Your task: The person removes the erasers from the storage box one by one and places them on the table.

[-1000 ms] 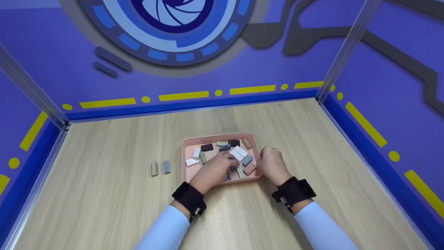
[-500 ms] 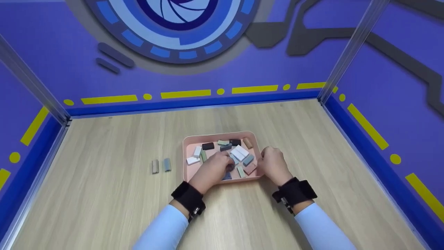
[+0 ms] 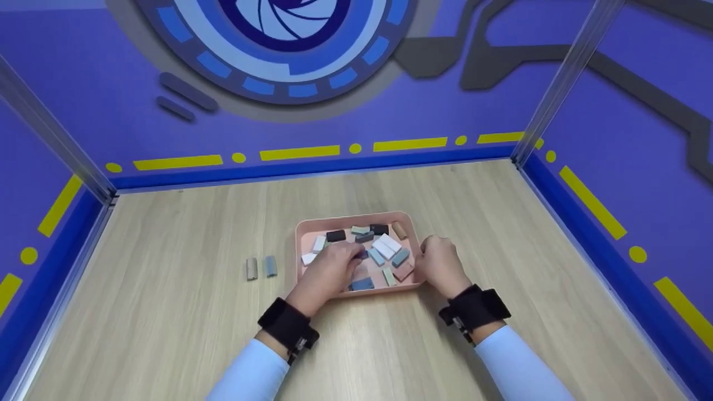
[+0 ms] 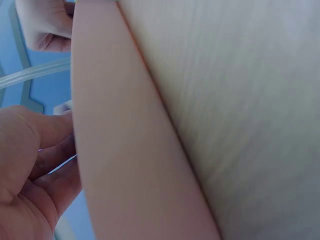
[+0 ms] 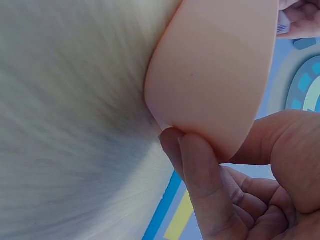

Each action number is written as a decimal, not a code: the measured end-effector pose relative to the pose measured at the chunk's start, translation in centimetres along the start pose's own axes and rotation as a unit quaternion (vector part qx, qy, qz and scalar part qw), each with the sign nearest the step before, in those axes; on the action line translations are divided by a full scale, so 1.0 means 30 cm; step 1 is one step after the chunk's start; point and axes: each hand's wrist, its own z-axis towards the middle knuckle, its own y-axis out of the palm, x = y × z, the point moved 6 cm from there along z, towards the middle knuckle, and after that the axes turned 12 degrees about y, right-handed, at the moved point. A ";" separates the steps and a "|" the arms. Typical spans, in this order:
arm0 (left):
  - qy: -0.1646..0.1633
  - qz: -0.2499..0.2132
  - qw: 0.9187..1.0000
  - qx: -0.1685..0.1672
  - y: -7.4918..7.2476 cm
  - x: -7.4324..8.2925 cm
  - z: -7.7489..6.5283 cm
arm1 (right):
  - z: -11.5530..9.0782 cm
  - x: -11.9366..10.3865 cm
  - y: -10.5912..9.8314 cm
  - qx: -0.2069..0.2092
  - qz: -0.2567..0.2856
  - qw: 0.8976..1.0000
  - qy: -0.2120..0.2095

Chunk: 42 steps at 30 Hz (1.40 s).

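Note:
A shallow pink tray (image 3: 356, 292) holds several small rectangular blocks in white, black, green, blue, pink and brown. My left hand (image 3: 328, 270) reaches in over its near left part, thumb and fingers pinching a small block (image 5: 283, 22) with dark marks on its face. The tray's wall hides those fingertips in the left wrist view. My right hand (image 3: 443, 264) grips the tray's right wall near the front corner, thumb inside and fingers outside. Close to the left fingers lie a white block (image 3: 308, 259) and a light blue block (image 3: 376, 257).
Left of the tray, a grey-beige block (image 3: 252, 268) and a grey-blue block (image 3: 270, 266) lie side by side on the wooden table (image 3: 167, 312). Blue-purple panels (image 3: 312, 125) enclose the table at the back and both sides.
My left hand has moved left inside the tray, uncovering blue blocks in its middle and front. The right hand keeps its grip at the tray's right side.

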 end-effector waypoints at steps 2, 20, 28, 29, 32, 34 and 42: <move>-0.014 0.002 1.000 0.014 -0.025 -0.012 -0.014 | 0.000 -0.002 0.001 0.002 -0.001 1.000 -0.003; -0.268 -0.046 0.937 0.220 -0.352 -0.299 -0.278 | 0.003 0.002 0.009 -0.016 0.010 1.000 0.015; -0.346 -0.034 0.915 0.206 -0.379 -0.410 -0.426 | 0.002 0.004 0.002 -0.029 0.008 0.999 0.030; -0.357 -0.036 0.912 0.200 -0.374 -0.423 -0.440 | 0.002 0.007 0.003 -0.031 0.009 0.999 0.032; -0.384 -0.038 0.904 0.184 -0.363 -0.450 -0.479 | 0.002 0.006 0.001 -0.027 0.006 0.999 0.025; -0.399 -0.040 0.899 0.177 -0.356 -0.462 -0.502 | 0.003 0.005 0.001 -0.020 0.003 1.000 0.015; -0.430 -0.048 0.888 0.158 -0.341 -0.483 -0.545 | 0.005 0.004 0.001 -0.004 0.001 1.000 0.000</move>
